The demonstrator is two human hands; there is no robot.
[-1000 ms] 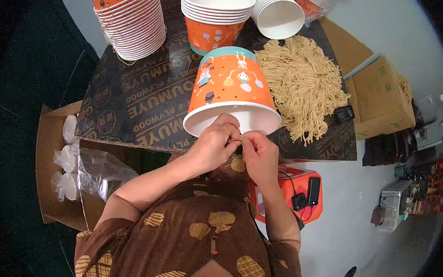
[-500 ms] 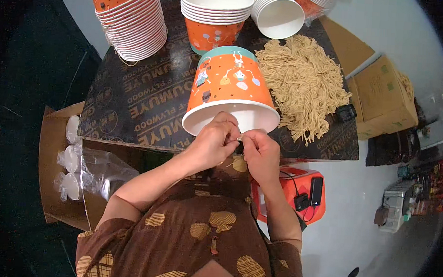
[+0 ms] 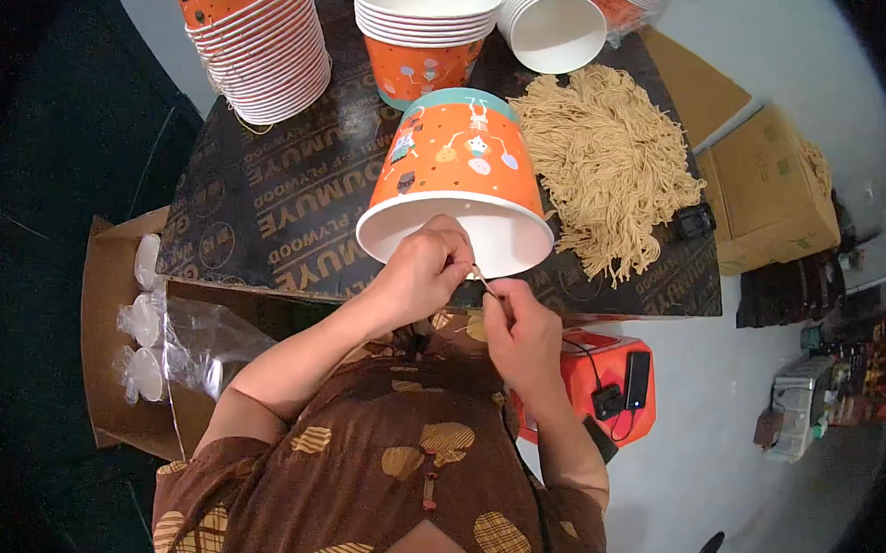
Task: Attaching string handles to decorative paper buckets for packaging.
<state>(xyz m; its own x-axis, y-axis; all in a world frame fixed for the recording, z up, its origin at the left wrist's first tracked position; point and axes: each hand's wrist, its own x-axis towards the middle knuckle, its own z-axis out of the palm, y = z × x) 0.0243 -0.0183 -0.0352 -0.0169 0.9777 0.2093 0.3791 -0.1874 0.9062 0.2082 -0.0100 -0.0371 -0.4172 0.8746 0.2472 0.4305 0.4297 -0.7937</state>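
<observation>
An orange paper bucket (image 3: 461, 162) with party figures and a green base band lies on its side on the table, its white opening facing me. My left hand (image 3: 418, 275) is closed at the near rim, some fingers inside the mouth, thumb and forefinger pinching a thin tan cord (image 3: 482, 281). Just right of it, my right hand (image 3: 522, 333) is closed in a pinch on the cord's other end, below the rim. A short stretch of cord runs between the two hands. How it meets the rim is hidden by my left fingers.
Behind stand stacks of like buckets, one tall stack (image 3: 259, 62) and a shorter one (image 3: 426, 35). A pile of tan cords (image 3: 609, 165) lies right of the bucket. A small black object (image 3: 693, 222) sits near the table's right edge. An open carton (image 3: 118, 360) is at lower left.
My right hand has drawn slightly down and away from my left, and a bit of cord now shows between them. The bucket has shifted a little left.
</observation>
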